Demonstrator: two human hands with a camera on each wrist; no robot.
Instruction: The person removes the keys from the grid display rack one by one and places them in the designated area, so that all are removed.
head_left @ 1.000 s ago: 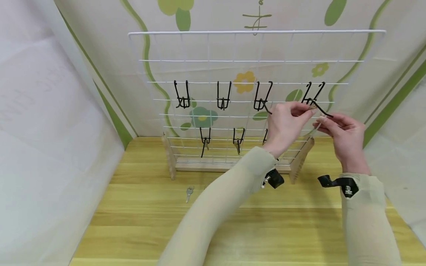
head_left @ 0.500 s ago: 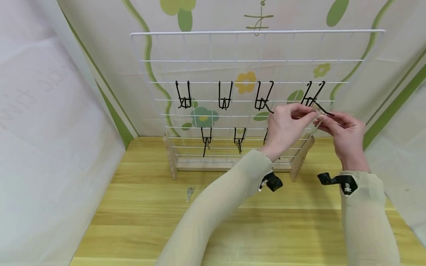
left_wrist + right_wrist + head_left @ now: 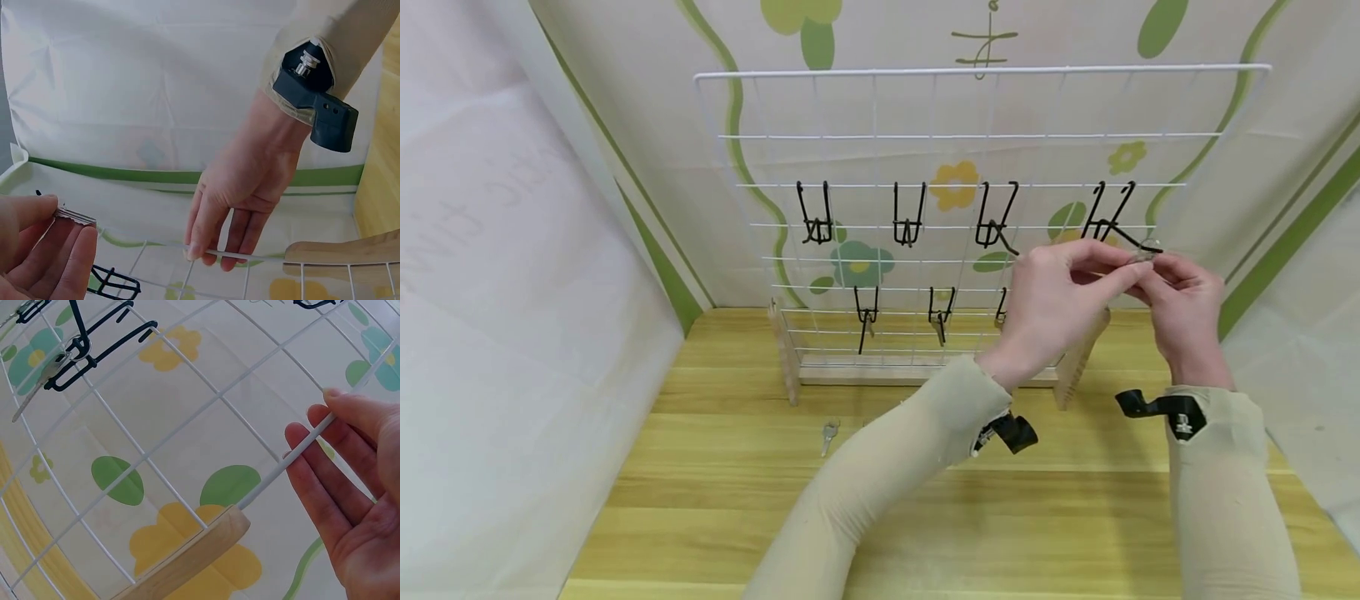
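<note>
My left hand (image 3: 1063,292) is at the right end of the upper row of black hooks. Its thumb and fingers pinch a small silver key (image 3: 76,217) with a jagged edge. In the head view the key overlaps the outer tip of the rightmost hook (image 3: 1131,238), and the fingers hide most of it. My right hand (image 3: 1183,308) grips the side wire of the white grid rack (image 3: 880,73). In the right wrist view, the thumb (image 3: 353,406) and fingers lie on opposite sides of that wire.
Several more black hooks hang in two rows, including one upper-left hook (image 3: 817,229). A key (image 3: 47,375) hangs by its ring in the right wrist view. Another key (image 3: 829,435) lies on the wooden table (image 3: 722,467). Wooden feet (image 3: 784,358) support the rack.
My left hand has moved slightly right and down along the rightmost hook, from near its base to its tip. The right hand has stayed on the side wire.
</note>
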